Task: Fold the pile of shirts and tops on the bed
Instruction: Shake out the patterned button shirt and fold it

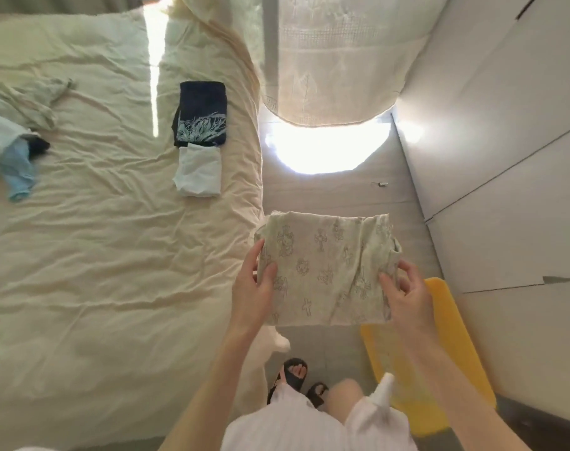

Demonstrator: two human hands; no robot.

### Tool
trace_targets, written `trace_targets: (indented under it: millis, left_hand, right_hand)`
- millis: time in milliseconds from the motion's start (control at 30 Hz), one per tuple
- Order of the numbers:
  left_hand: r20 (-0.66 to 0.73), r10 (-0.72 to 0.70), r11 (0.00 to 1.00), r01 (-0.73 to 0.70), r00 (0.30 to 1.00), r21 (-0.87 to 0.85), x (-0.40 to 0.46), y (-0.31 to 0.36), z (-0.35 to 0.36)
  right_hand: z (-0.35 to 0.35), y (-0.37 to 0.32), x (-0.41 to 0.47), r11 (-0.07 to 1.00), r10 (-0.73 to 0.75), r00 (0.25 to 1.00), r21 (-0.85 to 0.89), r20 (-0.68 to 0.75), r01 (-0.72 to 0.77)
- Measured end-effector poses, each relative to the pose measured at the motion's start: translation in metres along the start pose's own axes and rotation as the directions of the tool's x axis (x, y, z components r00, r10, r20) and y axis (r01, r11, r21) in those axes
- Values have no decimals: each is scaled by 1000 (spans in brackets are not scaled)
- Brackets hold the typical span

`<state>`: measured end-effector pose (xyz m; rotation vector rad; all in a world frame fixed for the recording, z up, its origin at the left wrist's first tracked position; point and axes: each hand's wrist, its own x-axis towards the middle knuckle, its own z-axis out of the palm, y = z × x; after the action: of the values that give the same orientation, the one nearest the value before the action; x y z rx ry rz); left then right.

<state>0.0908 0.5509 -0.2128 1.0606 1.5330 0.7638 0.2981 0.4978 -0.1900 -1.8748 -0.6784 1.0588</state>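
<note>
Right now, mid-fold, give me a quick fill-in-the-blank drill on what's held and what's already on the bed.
1. Both hands, left hand and right hand, hold the ____ top over the floor beside the bed.
2. The folded white top lies right next to the folded ____ top.
3. The unfolded pile lies at the bed's ____ side in this view.

Missing: printed; dark; left

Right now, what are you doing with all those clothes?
A person is folding laundry beside the bed. Both hands, the left hand and the right hand, hold a pale printed top in the air, already folded small. Two folded pieces, a dark shirt and a white top, lie near the bed's edge. A heap of unfolded clothes waits on the far side.
</note>
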Motion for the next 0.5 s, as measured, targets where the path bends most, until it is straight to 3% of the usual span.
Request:
trace_targets:
  millis: [200,500]
  left_hand:
    - [-231,-133,985,102,964,-139,41,22,20]
    - [-466,-329,918,163,821,-361,99,53,77]
  right_hand:
    - [16,-47,95,993,-65,965,-77,255,87]
    - [45,-115,233,941,-48,827,-252,561,226]
